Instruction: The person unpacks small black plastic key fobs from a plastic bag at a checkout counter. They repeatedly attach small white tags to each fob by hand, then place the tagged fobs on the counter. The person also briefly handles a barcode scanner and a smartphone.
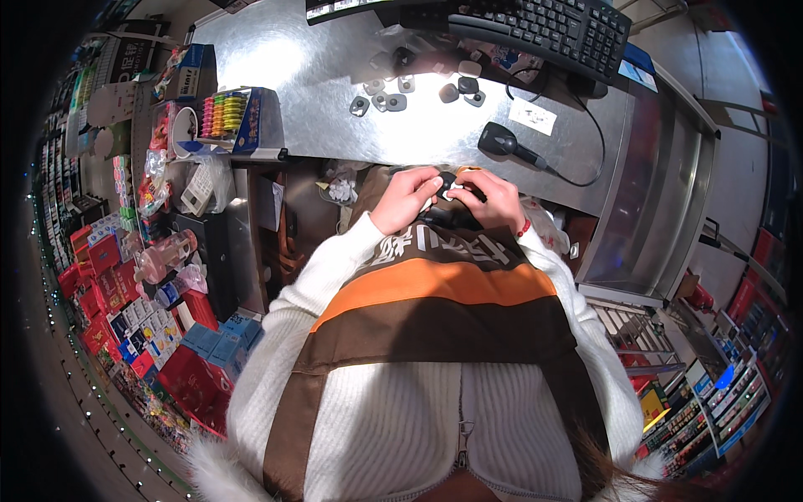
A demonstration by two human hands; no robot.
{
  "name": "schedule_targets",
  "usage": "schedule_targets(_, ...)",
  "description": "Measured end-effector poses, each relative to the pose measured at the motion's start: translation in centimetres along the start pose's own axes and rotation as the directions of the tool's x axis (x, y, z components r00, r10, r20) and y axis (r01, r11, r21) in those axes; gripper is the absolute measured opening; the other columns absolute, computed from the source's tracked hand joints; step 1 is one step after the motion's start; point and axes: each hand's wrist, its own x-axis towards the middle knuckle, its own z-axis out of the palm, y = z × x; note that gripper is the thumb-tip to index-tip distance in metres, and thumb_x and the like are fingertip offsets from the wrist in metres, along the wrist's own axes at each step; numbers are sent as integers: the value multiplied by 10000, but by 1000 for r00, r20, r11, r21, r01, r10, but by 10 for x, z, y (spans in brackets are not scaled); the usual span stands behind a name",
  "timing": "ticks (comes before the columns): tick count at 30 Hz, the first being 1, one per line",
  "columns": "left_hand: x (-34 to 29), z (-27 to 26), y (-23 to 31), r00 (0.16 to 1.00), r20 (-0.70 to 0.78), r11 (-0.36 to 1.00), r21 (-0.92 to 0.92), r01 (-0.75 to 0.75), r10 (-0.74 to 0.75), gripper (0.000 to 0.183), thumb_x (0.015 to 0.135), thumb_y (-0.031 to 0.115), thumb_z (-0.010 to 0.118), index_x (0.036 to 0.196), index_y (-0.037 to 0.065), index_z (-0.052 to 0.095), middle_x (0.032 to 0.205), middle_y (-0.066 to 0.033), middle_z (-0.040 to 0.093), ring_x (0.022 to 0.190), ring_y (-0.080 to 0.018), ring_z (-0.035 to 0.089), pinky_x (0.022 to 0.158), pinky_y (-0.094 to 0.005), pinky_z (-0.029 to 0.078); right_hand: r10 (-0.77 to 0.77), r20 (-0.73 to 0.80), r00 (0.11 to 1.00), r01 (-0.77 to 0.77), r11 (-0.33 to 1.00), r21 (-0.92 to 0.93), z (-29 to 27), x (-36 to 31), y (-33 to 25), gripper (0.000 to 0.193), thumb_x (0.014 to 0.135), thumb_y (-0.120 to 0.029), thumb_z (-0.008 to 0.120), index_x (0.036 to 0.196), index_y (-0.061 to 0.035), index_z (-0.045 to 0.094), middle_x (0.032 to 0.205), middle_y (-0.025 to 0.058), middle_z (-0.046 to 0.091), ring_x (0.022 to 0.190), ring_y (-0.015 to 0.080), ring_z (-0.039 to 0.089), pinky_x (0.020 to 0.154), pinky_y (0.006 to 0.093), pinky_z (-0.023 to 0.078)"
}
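Close to my lap, just off the near edge of the metal counter, both hands come together on a small black rounded tag [447, 181] with a white part. My left hand [407, 197] pinches it with thumb and fingers. From the other side my right hand [491, 201], with a red band at the wrist, has its fingers curled onto the same tag. Farther up the counter lie several similar dark tags [396, 102], in two loose groups. A black handheld barcode scanner [499, 140] rests to the right of them, beside a small white printed card [532, 116].
The metal counter [322, 125] carries a black keyboard [544, 33] at the far right. The scanner's cable [599, 142] loops over the right side. Display boxes of colourful goods [224, 115] stand at the left end. Red and blue packages [201, 368] fill the lower left.
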Motion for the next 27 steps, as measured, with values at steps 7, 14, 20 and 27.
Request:
schedule_targets(7, 1, 1, 5, 997, -32, 995, 75, -68, 71, 243, 989, 181, 579, 850, -18, 596, 711, -75, 577, 655, -140, 551, 619, -309, 435, 83, -93, 992, -77, 995, 64, 5, -2, -3, 145, 796, -159, 803, 857, -77, 700, 801, 67, 692, 709, 244, 684, 628, 328, 551)
schedule_targets(14, 1, 0, 2, 997, -8, 991, 105, -77, 78, 241, 989, 181, 576, 858, -18, 611, 713, -73, 586, 661, -145, 556, 620, -310, 437, 0, -15, 1000, 0, 1000, -17, 1, -1, -1, 137, 798, -141, 794, 854, -66, 695, 793, 75, 685, 711, 244, 684, 638, 337, 557)
schedule_targets(20, 1, 1, 2, 999, -19, 998, 52, -40, 41, 232, 991, 180, 578, 880, -17, 627, 724, -71, 591, 662, -139, 558, 619, -304, 436, -36, -92, 995, 35, 999, -7, 3, 0, -2, 142, 797, -145, 793, 849, -62, 690, 803, 71, 687, 714, 242, 683, 633, 340, 555)
schedule_targets(27, 1, -2, 2, 998, 2, 993, 94, -65, 65, 243, 995, 184, 579, 883, -24, 633, 744, -65, 608, 673, -120, 561, 629, -288, 442, -2, -15, 1000, 2, 1000, -11, -1, -1, -3, 135, 797, -128, 790, 860, -60, 691, 832, 65, 695, 726, 230, 688, 642, 326, 562)
